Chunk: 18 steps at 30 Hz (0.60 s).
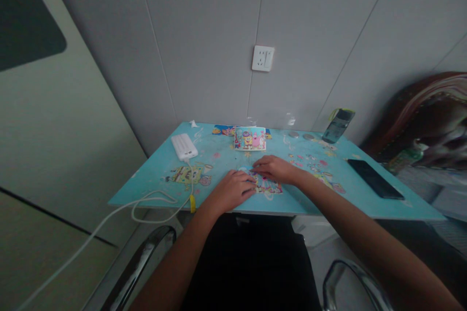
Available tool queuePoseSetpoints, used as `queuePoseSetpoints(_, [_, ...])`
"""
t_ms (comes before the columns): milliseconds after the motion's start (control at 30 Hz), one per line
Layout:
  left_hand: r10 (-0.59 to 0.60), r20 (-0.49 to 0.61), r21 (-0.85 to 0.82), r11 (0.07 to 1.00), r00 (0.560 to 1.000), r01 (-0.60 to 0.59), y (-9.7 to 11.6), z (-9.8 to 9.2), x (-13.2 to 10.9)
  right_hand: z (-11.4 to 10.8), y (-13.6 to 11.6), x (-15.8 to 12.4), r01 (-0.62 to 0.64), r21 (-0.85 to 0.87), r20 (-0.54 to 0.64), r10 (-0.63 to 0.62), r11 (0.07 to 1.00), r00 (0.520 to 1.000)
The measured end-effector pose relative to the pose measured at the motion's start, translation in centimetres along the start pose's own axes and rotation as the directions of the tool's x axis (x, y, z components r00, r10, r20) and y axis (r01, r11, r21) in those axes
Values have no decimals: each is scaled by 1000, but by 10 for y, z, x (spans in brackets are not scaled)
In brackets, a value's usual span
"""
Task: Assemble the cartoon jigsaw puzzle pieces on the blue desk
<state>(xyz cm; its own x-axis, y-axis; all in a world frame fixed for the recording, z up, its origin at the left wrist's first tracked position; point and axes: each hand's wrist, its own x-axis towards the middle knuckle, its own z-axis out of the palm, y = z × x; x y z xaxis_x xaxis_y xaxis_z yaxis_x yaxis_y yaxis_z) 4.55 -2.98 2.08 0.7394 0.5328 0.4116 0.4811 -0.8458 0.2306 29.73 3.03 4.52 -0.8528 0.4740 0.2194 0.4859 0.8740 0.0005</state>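
Near the front edge of the light blue table (219, 154), a colourful printed piece (269, 186) lies partly under my hands. My left hand (234, 190) rests at its left side, fingers pointing right and close together; whether they pinch anything is hidden. From above, my right hand (274, 169) reaches over the piece's upper edge, its fingers bent toward the left and their tips too small to make out. Behind both hands a cartoon picture card (250, 139) stands near the back of the table, in front of a darker blue printed strip (223, 130).
On the left lies a white power bank (184, 146) with a white cable (155, 199) hanging off the front edge. A dark bottle (338, 126) stands at the back right, with a black phone (374, 179) nearer. Chair armrests (140, 265) flank my lap.
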Motion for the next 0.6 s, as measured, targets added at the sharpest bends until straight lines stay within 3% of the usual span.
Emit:
queuePoseSetpoints(267, [-1,-5,6,1000,1000,1,0,-1,0,-5,-19,-13,-23,-5,-34,23,1000,999])
queuePoseSetpoints(600, [5,-13,6,1000,1000,-5,-1,1,2,6,-39,-20,-129,67,-75,134,989,988])
